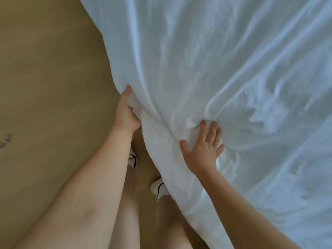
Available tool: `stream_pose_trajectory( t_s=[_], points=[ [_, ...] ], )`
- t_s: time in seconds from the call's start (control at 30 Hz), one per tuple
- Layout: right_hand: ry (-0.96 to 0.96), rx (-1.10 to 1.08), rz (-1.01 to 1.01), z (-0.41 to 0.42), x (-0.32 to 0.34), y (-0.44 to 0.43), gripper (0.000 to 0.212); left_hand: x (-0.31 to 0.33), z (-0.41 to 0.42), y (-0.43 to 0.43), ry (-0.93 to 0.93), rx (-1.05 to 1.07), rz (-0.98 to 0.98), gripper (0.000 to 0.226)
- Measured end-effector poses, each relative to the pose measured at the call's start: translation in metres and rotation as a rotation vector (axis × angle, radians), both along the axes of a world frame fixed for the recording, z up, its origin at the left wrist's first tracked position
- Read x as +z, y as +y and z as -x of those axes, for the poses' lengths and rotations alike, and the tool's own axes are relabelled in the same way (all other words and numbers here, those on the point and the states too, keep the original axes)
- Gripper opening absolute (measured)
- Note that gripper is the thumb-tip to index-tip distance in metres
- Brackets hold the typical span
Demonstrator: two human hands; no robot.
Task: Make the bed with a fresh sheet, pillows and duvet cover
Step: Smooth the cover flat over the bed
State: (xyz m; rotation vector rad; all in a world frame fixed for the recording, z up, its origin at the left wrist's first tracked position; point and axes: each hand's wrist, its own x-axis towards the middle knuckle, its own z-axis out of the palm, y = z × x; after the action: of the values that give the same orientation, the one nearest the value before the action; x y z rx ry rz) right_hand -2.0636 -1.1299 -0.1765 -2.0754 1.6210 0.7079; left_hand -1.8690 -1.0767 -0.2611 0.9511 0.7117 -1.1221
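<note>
White bedding (233, 69) is seen from above, filling the upper and right parts of the view. It is creased all over and is spread across the bed, with its edge running diagonally from the top centre to the bottom right and hanging over the side. A tan floor (45, 69) takes up the left side, beside the bed. Two bare forearms are stretched out from the bottom of the view. A bunched fold at the bedding's edge is gripped by the left hand (125, 112), its fingers curled into the cloth. The right hand (204, 148) is laid open on top of the bedding just inside the edge, fingers straight and spread. Two feet in white socks (159, 188) are planted on the floor close against the hanging edge. A small greyish object (5, 141), too blurred to identify, lies on the floor at the far left.
</note>
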Motion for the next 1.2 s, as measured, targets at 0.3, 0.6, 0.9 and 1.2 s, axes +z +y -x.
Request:
stream_pose_trajectory(
  t_s=[0.3, 0.6, 0.9, 1.2],
  points=[
    [-0.299, 0.150, 0.036, -0.087, 0.009, -0.036, 0.091, 0.036, -0.055, 0.027, -0.264, -0.373, -0.271, 0.026],
    [-0.171, 0.125, 0.067, -0.133, 0.007, -0.068, 0.084, 0.009, -0.104, -0.018, -0.023, -0.383, -0.377, 0.012],
    [-0.544, 0.442, 0.136, -0.270, -0.001, -0.139, 0.072, -0.023, -0.187, -0.096, -0.040, 0.023, -0.142, 0.029],
    [-0.491, 0.354, 0.031, -0.321, 0.003, -0.161, 0.090, 0.002, -0.247, -0.107, -0.070, -0.452, -0.079, 0.042]
  ],
)
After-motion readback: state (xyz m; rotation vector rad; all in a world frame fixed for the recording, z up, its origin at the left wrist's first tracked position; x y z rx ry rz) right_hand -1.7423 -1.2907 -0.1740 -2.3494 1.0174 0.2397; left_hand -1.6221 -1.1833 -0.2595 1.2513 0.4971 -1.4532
